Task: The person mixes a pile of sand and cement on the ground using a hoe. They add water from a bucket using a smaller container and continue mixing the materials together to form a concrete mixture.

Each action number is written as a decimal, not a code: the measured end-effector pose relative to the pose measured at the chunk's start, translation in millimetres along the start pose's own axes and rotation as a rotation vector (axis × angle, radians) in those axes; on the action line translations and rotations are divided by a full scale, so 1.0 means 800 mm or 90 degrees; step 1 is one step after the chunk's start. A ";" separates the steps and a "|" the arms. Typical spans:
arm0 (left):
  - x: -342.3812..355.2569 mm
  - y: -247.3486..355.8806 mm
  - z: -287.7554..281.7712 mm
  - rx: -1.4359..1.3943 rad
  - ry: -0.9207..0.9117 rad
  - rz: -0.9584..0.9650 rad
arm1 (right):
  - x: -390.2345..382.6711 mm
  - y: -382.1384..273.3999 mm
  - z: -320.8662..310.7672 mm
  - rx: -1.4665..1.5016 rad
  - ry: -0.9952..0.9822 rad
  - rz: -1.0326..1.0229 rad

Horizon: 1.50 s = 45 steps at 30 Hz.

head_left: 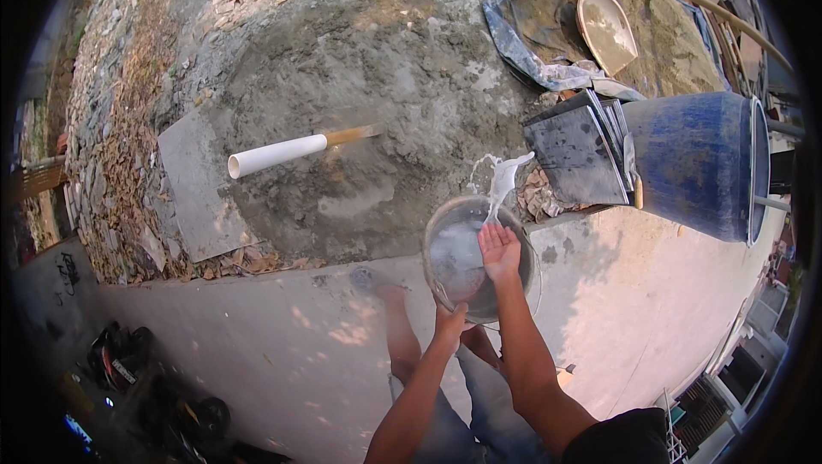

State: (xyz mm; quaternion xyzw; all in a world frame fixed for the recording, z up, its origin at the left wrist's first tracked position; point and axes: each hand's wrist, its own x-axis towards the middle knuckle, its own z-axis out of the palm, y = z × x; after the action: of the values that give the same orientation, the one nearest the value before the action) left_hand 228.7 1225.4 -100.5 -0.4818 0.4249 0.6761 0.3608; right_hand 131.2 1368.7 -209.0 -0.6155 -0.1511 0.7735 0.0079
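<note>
Bucket (pixel 478 258), grey, part-filled with water, at the concrete edge just before the mortar heap (pixel 360 121). Left hand (pixel 449 324) grips its near rim; right hand (pixel 499 250) open, cupped, grasping nothing, flinging water (pixel 503 175) toward the heap. Risk: one-handed hold could let the bucket tip and spill; overwetting. Right of bucket: stacked tiles (pixel 578 156), blue drum (pixel 698 164), contents unseen. Beyond: empty pan (pixel 606 29).

One head-worn fisheye looks steeply down, close over the bucket (pixel 479 258) and ground.
</note>
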 end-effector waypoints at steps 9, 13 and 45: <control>0.008 0.012 0.052 0.083 0.003 -0.021 | 0.133 0.001 -0.052 0.066 0.076 0.080; 0.025 0.005 0.027 0.027 -0.005 -0.029 | -0.012 -0.024 0.012 0.078 -0.142 0.007; -0.023 0.015 -0.031 -0.001 0.136 0.023 | 0.014 0.069 -0.088 -0.086 0.012 0.149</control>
State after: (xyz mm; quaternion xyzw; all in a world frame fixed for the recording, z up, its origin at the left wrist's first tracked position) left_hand 232.0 1196.7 -84.2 -0.5435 0.4690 0.6276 0.3014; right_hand 205.5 1334.2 -247.1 -0.6351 -0.1300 0.7515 -0.1226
